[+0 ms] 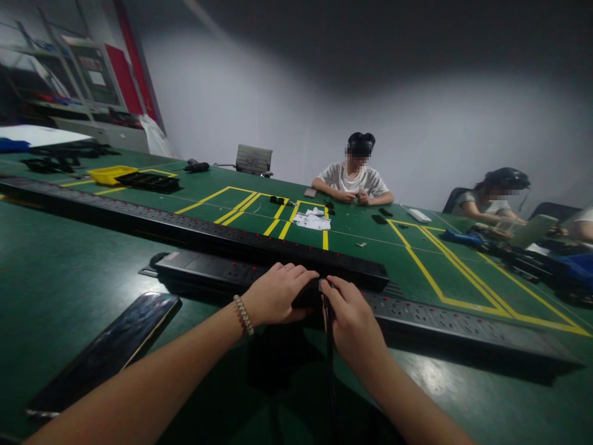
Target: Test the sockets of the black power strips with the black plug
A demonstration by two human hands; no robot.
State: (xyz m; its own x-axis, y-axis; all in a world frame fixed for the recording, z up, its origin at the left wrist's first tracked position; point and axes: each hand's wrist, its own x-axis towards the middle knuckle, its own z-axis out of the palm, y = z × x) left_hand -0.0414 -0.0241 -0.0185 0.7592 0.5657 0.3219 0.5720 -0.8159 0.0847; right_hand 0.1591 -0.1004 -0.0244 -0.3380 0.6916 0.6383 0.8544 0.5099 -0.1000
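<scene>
On the green table [92, 253], my L hand [278, 295] clasped the nearer blk power strip [430, 318] around mid-length; my R hand [351, 316] pinched a blk cable [330, 358] beside it.

From my remote view, I can read no lettering, brand or number. Pale sheets — the white papers [312, 219] on the counter [199, 383] and one sheet [97, 78] by the shelving — and the light patch [172, 256] on the power strip [208, 266] remain too blurred to decipher.
</scene>
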